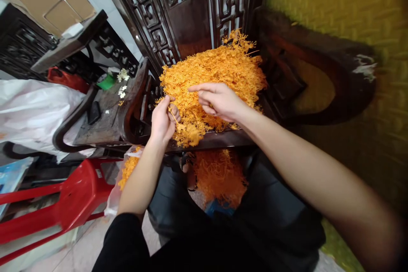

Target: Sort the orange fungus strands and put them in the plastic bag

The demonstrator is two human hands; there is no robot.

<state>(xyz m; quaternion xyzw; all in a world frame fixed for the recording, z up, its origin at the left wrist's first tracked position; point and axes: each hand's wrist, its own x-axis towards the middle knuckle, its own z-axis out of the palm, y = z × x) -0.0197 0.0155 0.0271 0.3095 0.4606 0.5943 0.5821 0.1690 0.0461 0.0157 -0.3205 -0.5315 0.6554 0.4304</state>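
Pile: the orange pile lay on the dark chair.
Left hand: pinched a sprig at the pile's near edge.
Right hand: open, fingers spread over the pile.
Left of pile: red stool, white bag (crumpled).
Below pile: more strands.

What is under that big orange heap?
The orange heap lies on a dark wooden seat, whose front edge shows. The surface beneath is covered. Both hands work at its front.
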